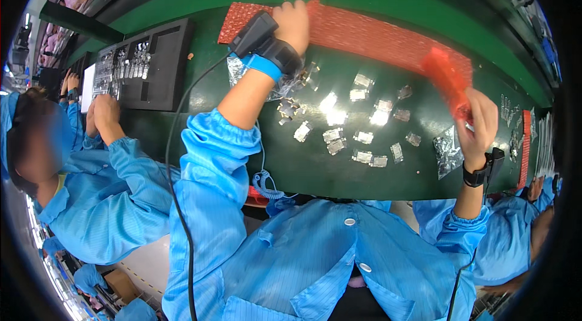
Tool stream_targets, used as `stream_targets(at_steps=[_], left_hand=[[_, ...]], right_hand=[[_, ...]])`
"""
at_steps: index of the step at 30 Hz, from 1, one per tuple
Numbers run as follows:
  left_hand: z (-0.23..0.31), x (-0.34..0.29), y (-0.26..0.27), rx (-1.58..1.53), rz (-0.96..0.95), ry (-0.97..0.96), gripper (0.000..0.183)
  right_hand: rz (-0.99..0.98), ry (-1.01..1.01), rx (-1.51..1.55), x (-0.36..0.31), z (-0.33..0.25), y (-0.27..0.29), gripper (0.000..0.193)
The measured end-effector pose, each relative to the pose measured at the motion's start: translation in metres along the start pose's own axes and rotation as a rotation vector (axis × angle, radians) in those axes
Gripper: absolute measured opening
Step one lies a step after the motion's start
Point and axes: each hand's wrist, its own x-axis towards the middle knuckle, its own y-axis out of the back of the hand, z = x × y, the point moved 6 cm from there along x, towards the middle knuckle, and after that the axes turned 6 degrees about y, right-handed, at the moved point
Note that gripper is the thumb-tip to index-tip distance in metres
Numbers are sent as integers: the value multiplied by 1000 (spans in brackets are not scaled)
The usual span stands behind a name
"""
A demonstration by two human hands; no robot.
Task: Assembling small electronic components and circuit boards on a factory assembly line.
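Red bubble wrap (376, 33), in the head view, laid as a long strip across the far part of the dark green table (291, 178), angled slightly, its left end partly behind the wrist gear. Left hand (292, 27) stretched out to the strip near that left end, fingers bent and set over the wrap; no telling from here whether pinching it or merely resting on it. Strapped to the left wrist, a black device (254, 33) with a trailing cable. Right hand (479, 121) closed, thumb against fingers, around the lower end of a brighter red sheet (445, 78); blurred, raised toward the strip and overlapping its right end in view. Impossible to tell whether joined to the strip or separate.

Scattered between the two arms, small metal parts (364, 138), some singly, some touching in pairs. Nearer the left forearm, a cluster of darker metal pieces (289, 109); partly hidden by that same arm, a clear bag (235, 69). Just beside the right wrist, a silvery bag (448, 152), flat on the table. Near the left sleeve, at the table's near edge, a coiled blue cord (265, 185). Farther left, a black tray (176, 60) bearing more metal parts, with a co-worker's hands (104, 113) together beside it.
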Motion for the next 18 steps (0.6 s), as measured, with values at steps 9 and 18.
stream_targets(at_steps=[9, 18], left_hand=[[-108, -3, 123, -1219, 730, 18, 14], [-86, -172, 188, -1613, 938, -48, 34]], right_hand=[[-68, 314, 228, 58, -29, -59, 45], [-154, 295, 349, 80, -29, -135, 41]])
